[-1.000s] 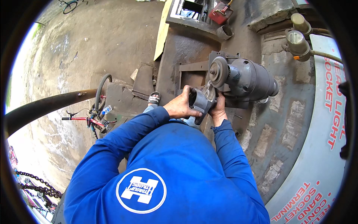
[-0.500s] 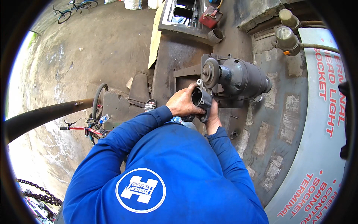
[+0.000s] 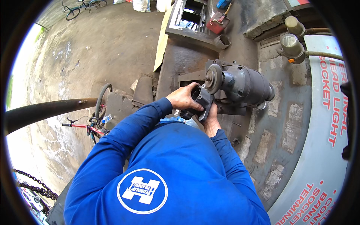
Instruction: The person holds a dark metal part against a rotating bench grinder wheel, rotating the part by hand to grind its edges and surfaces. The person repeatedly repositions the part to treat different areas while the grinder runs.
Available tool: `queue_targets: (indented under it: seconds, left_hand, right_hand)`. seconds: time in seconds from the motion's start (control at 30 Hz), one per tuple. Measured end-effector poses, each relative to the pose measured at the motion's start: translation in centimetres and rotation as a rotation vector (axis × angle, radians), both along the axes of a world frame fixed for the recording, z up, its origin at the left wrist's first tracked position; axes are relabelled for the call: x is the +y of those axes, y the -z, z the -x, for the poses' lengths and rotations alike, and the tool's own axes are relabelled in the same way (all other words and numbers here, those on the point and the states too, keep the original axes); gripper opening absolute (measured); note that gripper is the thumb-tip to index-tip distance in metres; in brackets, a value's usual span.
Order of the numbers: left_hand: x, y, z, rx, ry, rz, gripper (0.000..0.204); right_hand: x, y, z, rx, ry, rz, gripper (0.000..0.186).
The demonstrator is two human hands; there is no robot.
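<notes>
A hollow grey metal housing (image 3: 204,98) with a round bore is held between my two hands, in front of my belly. My left hand (image 3: 183,98) grips its left side, thumb across the wall and fingers over the top. From below and the right, my right hand (image 3: 212,119) closes round the lower end; most of its fingers are hidden behind the part. Just beyond sits a round wheel (image 3: 213,78) on the shaft of a dark electric motor (image 3: 245,84). The housing's upper end lies right beside the wheel's rim; whether they touch I cannot tell.
The motor stands on a dark metal bench frame. Behind it are a red can (image 3: 217,23) and a small pot (image 3: 222,41). To the left, a thick pole (image 3: 48,114) and a red bicycle (image 3: 90,127) stand near my arm. A lettered panel (image 3: 318,131) is at right.
The housing has turned in my hands, so its bore faces more upward and its side shows more. My left hand has shifted with it. The whole view has moved slightly.
</notes>
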State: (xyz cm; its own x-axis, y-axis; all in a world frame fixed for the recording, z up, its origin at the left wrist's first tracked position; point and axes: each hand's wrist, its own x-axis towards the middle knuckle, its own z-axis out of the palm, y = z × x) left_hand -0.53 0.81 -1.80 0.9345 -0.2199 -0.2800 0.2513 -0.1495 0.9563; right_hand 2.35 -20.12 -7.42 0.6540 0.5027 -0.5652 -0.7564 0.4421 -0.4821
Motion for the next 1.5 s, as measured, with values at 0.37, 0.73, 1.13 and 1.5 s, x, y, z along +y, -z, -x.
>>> queue_targets:
  seconds: [0.37, 0.73, 1.13, 1.5]
  left_hand:
    - [-0.1, -2.7, 1.1, 0.036, 0.004, -0.057, 0.104]
    - [-0.4, -4.8, 1.1, 0.046, 0.059, -0.211, 0.106]
    - [-0.3, -3.2, 0.3, 0.051, 0.027, -0.114, 0.105]
    - [1.3, -0.2, 1.9, -0.033, 0.24, 0.105, 0.111]
  right_hand:
    - [-0.5, -1.3, 1.3, 0.043, 0.002, -0.029, 0.049]
    - [-0.3, -0.7, 2.3, 0.04, 0.004, -0.165, 0.048]
    - [0.0, -1.5, 1.7, 0.079, 0.048, -0.059, 0.047]
    - [0.0, -3.4, 2.8, 0.114, 0.165, -0.079, 0.057]
